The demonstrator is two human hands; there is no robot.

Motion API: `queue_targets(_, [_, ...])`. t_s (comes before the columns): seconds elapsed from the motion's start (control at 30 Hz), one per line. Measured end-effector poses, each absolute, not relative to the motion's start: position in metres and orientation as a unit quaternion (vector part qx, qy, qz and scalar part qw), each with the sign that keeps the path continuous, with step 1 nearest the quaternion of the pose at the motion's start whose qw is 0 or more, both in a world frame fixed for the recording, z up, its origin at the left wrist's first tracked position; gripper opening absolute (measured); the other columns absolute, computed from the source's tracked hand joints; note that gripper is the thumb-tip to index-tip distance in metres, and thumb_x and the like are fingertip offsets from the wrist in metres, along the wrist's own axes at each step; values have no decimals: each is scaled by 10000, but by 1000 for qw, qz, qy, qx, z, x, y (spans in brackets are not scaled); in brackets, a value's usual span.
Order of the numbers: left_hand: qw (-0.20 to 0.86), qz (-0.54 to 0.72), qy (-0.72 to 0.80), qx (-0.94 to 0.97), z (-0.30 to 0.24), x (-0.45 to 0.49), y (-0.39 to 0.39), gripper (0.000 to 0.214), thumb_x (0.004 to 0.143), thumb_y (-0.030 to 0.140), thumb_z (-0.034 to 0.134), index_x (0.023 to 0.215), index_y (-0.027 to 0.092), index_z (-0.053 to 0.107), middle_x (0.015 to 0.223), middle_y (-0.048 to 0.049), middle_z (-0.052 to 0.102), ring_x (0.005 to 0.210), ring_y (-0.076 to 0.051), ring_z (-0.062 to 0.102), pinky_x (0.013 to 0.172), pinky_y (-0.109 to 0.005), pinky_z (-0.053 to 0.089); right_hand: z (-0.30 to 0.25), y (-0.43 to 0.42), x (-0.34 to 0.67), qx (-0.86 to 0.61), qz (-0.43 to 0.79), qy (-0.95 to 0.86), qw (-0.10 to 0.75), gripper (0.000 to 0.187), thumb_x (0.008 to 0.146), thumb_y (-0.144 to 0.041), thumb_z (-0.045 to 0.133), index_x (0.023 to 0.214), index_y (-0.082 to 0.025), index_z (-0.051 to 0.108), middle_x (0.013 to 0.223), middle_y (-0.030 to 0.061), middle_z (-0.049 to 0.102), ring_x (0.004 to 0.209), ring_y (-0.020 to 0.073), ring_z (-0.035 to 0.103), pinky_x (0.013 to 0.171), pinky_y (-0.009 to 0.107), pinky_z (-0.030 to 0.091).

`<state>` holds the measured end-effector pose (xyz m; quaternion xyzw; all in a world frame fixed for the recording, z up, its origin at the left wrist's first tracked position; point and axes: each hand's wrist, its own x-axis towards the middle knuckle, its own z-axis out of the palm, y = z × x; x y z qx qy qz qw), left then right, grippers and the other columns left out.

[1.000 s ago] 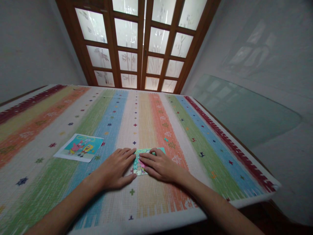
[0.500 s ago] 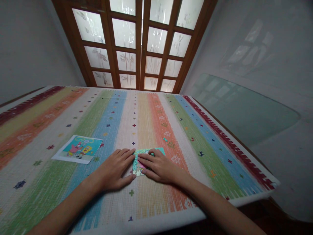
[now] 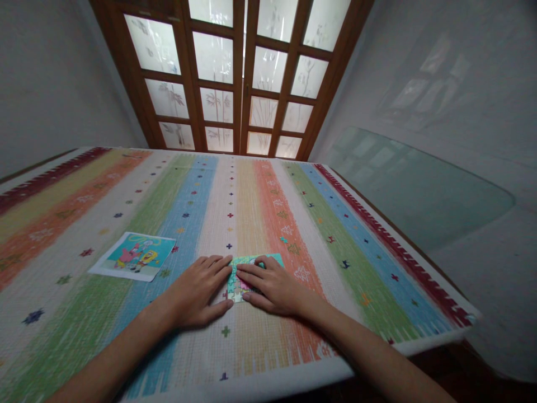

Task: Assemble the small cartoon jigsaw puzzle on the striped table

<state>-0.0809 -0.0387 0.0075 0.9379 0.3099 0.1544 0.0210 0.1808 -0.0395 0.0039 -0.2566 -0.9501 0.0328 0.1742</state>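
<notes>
A small jigsaw puzzle (image 3: 238,284) of joined pieces, teal with pink and pale parts, lies flat on the cloth between my hands. My left hand (image 3: 204,291) rests at its left edge, fingers stretched out and fingertips touching the border. Over the puzzle's right half lies my right hand (image 3: 271,285), palm down, with the fingers extended and the index finger bent; it hides much of the picture there. A loose teal puzzle piece (image 3: 283,239) sits on the orange stripe beyond the puzzle. To the left lies a printed cartoon picture (image 3: 136,256) on white paper.
A striped tablecloth (image 3: 213,347) covers the wide table, whose front edge runs below my forearms. At the far side stand wooden doors (image 3: 240,112) with frosted panes. A pale green glass panel (image 3: 419,184) is by the right wall.
</notes>
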Motion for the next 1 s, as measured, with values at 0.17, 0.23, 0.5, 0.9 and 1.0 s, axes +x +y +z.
queue_targets(0.17, [7,153,295,943,8,-82,-38,540,936,433,583,1371,117,543,1430,-203,580,1237,-372,576,1017,-523,464,2,-39,182,-262,43,-948,177,437,1069,-404,470,1394,-136,586,1443,121,618,1198,279,569,1051,457,420])
queue_targets(0.23, [3,154,292,944,9,-82,-38,520,939,423,581,1364,126,553,1430,-198,579,1232,-371,576,1009,-515,464,2,-40,182,-264,45,-947,180,442,1067,-406,469,1393,-131,587,1434,122,624,1195,282,564,1049,461,421])
queue_targets(0.5, [-2,155,292,944,13,-79,-40,492,937,423,566,1333,132,579,1404,-194,592,1209,-358,581,994,-491,464,4,-41,182,-274,47,-945,171,444,1055,-396,496,1397,-131,591,1435,126,621,1175,285,549,1037,462,425])
queue_targets(0.9, [-1,132,315,940,17,-73,-42,452,900,403,567,1271,148,610,1367,-192,600,1171,-357,587,938,-501,502,7,-42,179,-282,42,-946,155,480,1066,-439,459,1409,-129,586,1444,112,617,1149,306,545,1029,467,424])
queue_targets(1.0, [1,134,315,940,18,-73,-42,455,902,426,575,1268,158,609,1367,-187,600,1173,-354,586,938,-498,505,7,-43,179,-282,48,-946,155,495,1062,-448,464,1410,-116,584,1436,126,622,1166,309,533,1044,484,415])
